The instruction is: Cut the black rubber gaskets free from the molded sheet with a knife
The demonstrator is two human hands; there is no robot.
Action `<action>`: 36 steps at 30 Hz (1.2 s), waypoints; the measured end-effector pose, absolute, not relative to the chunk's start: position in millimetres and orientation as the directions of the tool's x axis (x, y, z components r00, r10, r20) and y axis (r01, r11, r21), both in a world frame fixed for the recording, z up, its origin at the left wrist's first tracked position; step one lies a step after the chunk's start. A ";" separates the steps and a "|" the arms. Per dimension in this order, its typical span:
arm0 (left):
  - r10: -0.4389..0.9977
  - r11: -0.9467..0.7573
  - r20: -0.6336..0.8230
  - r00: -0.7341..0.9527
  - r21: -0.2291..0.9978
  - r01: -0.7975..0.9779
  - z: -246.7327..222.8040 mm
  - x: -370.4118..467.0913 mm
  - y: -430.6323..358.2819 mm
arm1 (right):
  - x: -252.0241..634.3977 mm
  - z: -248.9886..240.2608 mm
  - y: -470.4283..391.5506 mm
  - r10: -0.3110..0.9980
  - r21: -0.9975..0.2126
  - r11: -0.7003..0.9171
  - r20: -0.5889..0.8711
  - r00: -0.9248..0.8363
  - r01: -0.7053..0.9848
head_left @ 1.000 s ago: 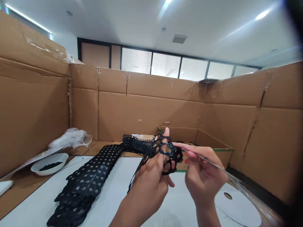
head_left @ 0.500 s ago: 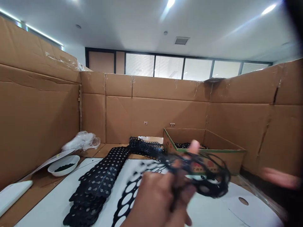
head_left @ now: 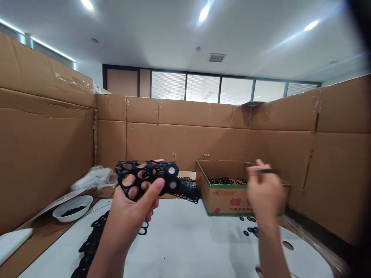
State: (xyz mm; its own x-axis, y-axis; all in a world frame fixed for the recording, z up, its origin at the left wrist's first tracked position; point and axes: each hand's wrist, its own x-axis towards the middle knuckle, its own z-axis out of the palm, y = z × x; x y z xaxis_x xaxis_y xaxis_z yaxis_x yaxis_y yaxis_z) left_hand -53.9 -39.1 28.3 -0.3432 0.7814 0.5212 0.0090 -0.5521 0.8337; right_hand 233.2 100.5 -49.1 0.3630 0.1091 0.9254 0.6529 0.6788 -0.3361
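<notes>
My left hand (head_left: 131, 208) is closed round a black perforated strip (head_left: 145, 173), held up over the white board, with fingers showing through its round holes. Two pale discs show at the strip's right end. My right hand (head_left: 265, 189), blurred by motion, is raised in front of the cardboard box (head_left: 216, 197). Its fingers pinch a small thin black piece (head_left: 265, 171), too smeared to name. More black pieces (head_left: 223, 181) lie inside the box. Below it, several small black rings (head_left: 251, 227) are scattered on the board. At left, a dotted black sheet (head_left: 89, 247) lies partly behind my left forearm.
A white bowl (head_left: 84, 202) of dark bits stands at the left, near crumpled clear plastic (head_left: 94, 178). Another black holed strip (head_left: 188, 191) lies beside the box. Tall cardboard walls (head_left: 185, 139) enclose the white work surface (head_left: 185, 239). A white round-edged sheet (head_left: 307, 255) lies at the right.
My left hand has moved left and lifted the strip, which was a blurred tangle in front of the box. My right hand has come in from the right edge, now pinching a small black piece.
</notes>
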 end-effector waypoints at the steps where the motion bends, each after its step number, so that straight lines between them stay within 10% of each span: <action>1: 0.788 -0.533 0.501 -0.359 0.846 0.011 27.9 -49.6 -40.4 | 227.7 -49.7 112.7 0.188 -0.407 0.627 0.907 0.378 0.664; 9: 0.761 -0.577 0.527 -0.378 0.817 -0.024 23.4 -39.1 -40.3 | 170.8 -20.9 60.2 0.463 -0.567 0.559 0.819 0.339 0.605; 18: 0.802 -0.582 0.545 -0.245 0.804 -0.118 24.4 -46.2 -43.7 | 105.0 -9.8 -56.8 0.223 -0.244 0.870 0.970 0.100 0.428; 26: 0.808 -0.573 0.586 0.064 0.806 -0.147 10.0 -60.0 -44.1 | 78.4 -22.2 -39.2 0.029 -0.137 0.938 0.947 0.321 0.319; 36: 0.830 -0.408 0.480 0.284 0.870 -0.277 9.3 -61.7 -49.2 | 83.3 -24.8 -35.7 -0.228 0.237 0.815 0.970 -0.082 0.529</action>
State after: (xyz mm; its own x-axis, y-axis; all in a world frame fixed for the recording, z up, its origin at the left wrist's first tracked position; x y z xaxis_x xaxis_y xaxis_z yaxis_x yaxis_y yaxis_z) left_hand -61.7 -49.2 9.3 0.2839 0.8302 0.4798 -0.2771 -0.4080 0.8699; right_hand 83.3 -35.7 -24.8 -0.0822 -0.2282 0.9701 0.5286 0.8153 0.2365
